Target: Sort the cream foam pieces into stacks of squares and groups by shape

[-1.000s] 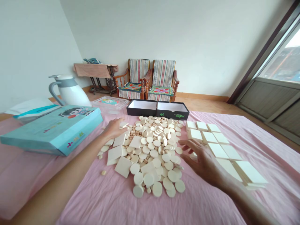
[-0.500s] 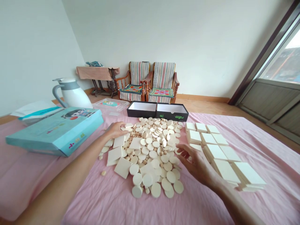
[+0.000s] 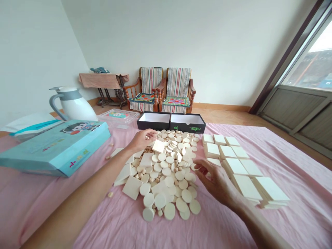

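Two grips flank the disc pile (image 3: 168,173); I can't confirm left grip (image 3: 142,140) closing, curled beside a square tile (image 3: 158,146); right grip (image 3: 214,180) spread apart

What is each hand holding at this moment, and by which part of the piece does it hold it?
The left hand is curled at the far side of the pile of cream discs; whether it pinches a small piece cannot be told. The right hand is open and holds nothing visible.

One left hand (image 3: 142,140), one right hand (image 3: 215,180), two wooden armchairs (image 3: 151,83), two black box trays (image 3: 171,126), one white vacuum jug (image 3: 74,105), one blue box (image 3: 54,148), one clear plastic tub (image 3: 116,116), about ten stacks of cream square tiles (image 3: 234,166); the cream round discs (image 3: 160,200) are too many to count.
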Tool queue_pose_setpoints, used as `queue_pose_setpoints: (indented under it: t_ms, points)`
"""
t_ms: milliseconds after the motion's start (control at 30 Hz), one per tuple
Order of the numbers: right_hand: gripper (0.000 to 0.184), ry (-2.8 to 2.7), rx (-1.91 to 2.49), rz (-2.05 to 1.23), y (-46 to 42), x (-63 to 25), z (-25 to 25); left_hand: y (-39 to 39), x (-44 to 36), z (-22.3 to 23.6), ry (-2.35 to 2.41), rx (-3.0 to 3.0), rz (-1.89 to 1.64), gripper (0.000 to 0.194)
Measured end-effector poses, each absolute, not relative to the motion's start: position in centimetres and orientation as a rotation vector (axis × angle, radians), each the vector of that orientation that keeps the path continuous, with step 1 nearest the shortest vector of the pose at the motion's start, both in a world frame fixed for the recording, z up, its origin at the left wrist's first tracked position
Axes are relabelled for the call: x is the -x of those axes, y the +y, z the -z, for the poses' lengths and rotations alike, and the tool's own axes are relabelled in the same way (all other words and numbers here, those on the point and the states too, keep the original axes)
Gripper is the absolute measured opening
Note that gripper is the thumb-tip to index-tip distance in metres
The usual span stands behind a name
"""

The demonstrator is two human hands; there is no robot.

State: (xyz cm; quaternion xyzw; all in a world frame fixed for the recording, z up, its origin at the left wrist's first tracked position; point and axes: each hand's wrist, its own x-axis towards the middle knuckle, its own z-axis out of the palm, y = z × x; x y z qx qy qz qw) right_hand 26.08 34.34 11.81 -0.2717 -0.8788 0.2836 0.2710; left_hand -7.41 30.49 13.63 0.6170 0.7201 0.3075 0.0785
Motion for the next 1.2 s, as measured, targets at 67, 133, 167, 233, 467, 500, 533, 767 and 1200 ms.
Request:
queue_pose_setpoints:
  t_ms: [67,133,167,233,467,500,533,767,1200]
  points:
    - [0.021,-2.364,0.741,-0.771,34.4,-26.2,-11.8,31.5,7.1,-13.3,2.271,-1.833,-0.826,0.026]
    - [0.021,-2.358,0.758,-0.769,34.4,-26.2,-11.7,32.4,7.2,-12.7,2.343,-1.808,-0.732,0.025]
    - [0.02,-2.356,0.765,-0.767,34.4,-26.3,-11.6,32.8,7.3,-12.4,2.375,-1.794,-0.689,0.025]
    - [0.019,-2.357,0.766,-0.767,34.5,-26.3,-11.5,33.5,7.4,-11.7,2.426,-1.759,-0.627,0.025]
    - [0.018,-2.354,0.733,-0.79,34.4,-26.4,-11.4,35.3,6.7,-10.9,2.452,-1.612,-0.64,0.021]
    - [0.018,-2.353,0.731,-0.79,34.4,-26.4,-11.4,35.4,6.5,-11.0,2.41,-1.62,-0.673,0.019]
    - [0.018,-2.353,0.729,-0.789,34.4,-26.4,-11.4,35.4,6.1,-11.2,2.358,-1.639,-0.712,0.018]
    - [0.016,-2.35,0.738,-0.726,34.4,-26.2,-11.3,34.1,2.7,-13.1,2.085,-1.681,-1.104,0.013]
    - [0.061,-2.331,0.665,-0.289,32.0,-25.4,-12.7,27.1,-9.6,-12.9,1.381,-1.102,-1.366,0.027]
